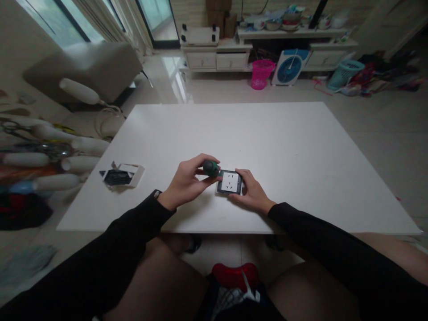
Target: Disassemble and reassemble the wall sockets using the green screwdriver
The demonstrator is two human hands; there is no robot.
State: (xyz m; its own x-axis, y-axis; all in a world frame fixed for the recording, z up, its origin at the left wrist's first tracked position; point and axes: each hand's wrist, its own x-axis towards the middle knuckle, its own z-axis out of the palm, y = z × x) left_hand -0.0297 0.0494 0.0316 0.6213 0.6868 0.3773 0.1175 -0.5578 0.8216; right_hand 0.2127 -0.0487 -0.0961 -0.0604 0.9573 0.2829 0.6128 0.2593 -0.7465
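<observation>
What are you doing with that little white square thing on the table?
A person sits at a white table. Their left hand grips a screwdriver with a green handle, held right at the edge of a wall socket with a white face. Their right hand rests on the socket's far side, holding it against the table. Further left on the table lies an opened small box. Whether the screwdriver's tip touches the socket cannot be seen.

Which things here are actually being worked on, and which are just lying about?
In use:
- left hand gripping the green screwdriver handle
- right hand steadying the wall socket

Lying about:
- opened box on the table
- pink basket
- fan
- teal basket
</observation>
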